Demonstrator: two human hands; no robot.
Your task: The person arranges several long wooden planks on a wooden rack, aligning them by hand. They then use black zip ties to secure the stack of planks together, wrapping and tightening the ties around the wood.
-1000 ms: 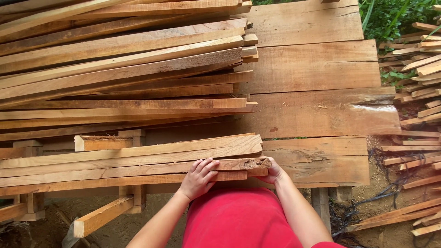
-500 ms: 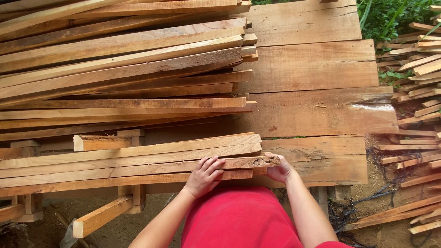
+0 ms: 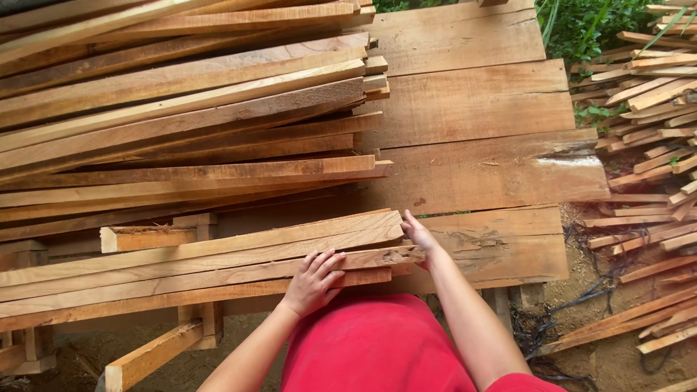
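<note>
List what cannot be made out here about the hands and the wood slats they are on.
- Head view: the right hand presses the end of the near slat bundle; its palm is hidden behind the ends.
- The bundle's far ends are cut off by the left edge.
- The left hand lies on top; its palm side is hidden.
- The support under the bundle is mostly covered.

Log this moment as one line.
left hand flat on slat bundle | right hand at bundle's end | bundle on plank table | bigger slat pile behind
</note>
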